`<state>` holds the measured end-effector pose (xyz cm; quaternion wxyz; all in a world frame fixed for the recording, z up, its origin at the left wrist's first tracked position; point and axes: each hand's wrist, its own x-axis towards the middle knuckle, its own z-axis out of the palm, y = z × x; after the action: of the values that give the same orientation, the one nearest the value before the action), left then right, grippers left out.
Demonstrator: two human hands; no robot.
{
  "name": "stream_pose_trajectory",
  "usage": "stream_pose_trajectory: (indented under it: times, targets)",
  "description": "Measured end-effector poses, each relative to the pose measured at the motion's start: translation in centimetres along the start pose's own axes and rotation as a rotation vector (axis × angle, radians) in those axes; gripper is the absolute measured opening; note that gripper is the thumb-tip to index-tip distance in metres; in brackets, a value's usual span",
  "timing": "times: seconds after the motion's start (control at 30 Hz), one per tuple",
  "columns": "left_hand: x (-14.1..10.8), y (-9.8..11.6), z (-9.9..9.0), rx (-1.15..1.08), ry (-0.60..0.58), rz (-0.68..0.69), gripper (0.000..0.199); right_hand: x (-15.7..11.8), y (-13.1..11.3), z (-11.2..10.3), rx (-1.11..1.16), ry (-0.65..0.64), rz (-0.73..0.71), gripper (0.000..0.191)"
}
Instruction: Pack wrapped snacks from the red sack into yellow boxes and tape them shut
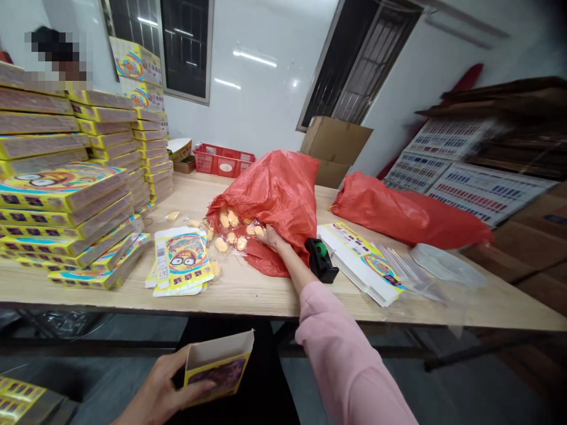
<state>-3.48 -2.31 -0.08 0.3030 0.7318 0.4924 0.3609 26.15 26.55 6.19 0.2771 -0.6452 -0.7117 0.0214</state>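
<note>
My left hand [163, 383] low in the view grips an open yellow printed carton [217, 367] by its side. My right hand [272, 237], in a pink sleeve [345, 354], reaches into the mouth of a red woven sack [270, 195]. Its fingers lie among small sealed packets of pale yellow pieces [233, 233], and part of the hand is hidden by them. A black wrist device with a green button [321, 260] sits on my right forearm. Several packets also lie loose on the table near a printed yellow pouch [183, 261].
Tall stacks of yellow printed cartons [66, 195] stand on the wooden table [248, 295] at left. To the right lie flat carton blanks [363, 262], plastic sleeves, and a second red sack [407, 215]. A red basket [224, 160] and a cardboard box [334, 141] stand behind. A person [57, 56] stands far left.
</note>
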Motion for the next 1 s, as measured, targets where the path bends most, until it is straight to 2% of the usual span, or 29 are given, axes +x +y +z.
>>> stream_pose_trajectory:
  times: [0.1,0.23,0.33,0.4,0.53,0.6,0.67,0.73,0.8,0.87,0.93,1.0]
  targets:
    - [-0.1,-0.3,-0.3,-0.069,-0.034,0.018,0.031,-2.0,0.3,0.1,-0.019,-0.051,0.015,0.056]
    - [-0.7,-0.8,-0.5,-0.102,-0.014,-0.033,0.031,-6.6,0.5,0.3,-0.007,-0.067,-0.02,0.057]
    - [-0.8,-0.8,-0.5,-0.106,-0.02,-0.089,0.032,-9.5,0.8,-0.4,0.239,-0.028,-0.07,0.049]
    - [-0.7,-0.5,-0.5,-0.133,-0.033,-0.122,0.032,-10.5,1.1,-1.5,0.478,0.065,-0.048,0.044]
    - [0.0,0.2,-0.3,-0.197,-0.089,-0.148,0.033,-10.8,1.6,-4.2,0.808,0.26,0.023,0.052]
    - [0.4,0.6,-0.1,-0.238,-0.122,-0.162,0.034,-10.8,1.7,-5.3,0.844,0.269,-0.002,0.051]
    - [0.9,0.9,0.2,-0.29,-0.16,-0.187,0.036,-11.1,1.6,-5.9,0.721,0.204,-0.042,0.042]
    - [1.3,1.2,0.6,-0.337,-0.179,-0.219,0.04,-11.9,1.4,-5.9,0.46,0.095,-0.063,0.031]
    - [1.6,1.4,1.0,-0.366,-0.169,-0.248,0.043,-13.2,1.3,-5.2,0.182,0.003,-0.043,0.025]
    - [1.7,1.5,1.2,-0.385,-0.15,-0.276,0.042,-14.5,1.3,-4.3,-0.001,-0.046,-0.003,0.022]
    - [1.7,1.4,1.4,-0.402,-0.15,-0.298,0.044,-15.5,1.4,-3.6,-0.055,-0.031,0.025,0.021]
    - [1.7,1.1,1.4,-0.419,-0.165,-0.312,0.045,-15.9,1.7,-3.5,0.031,0.063,0.061,0.02]
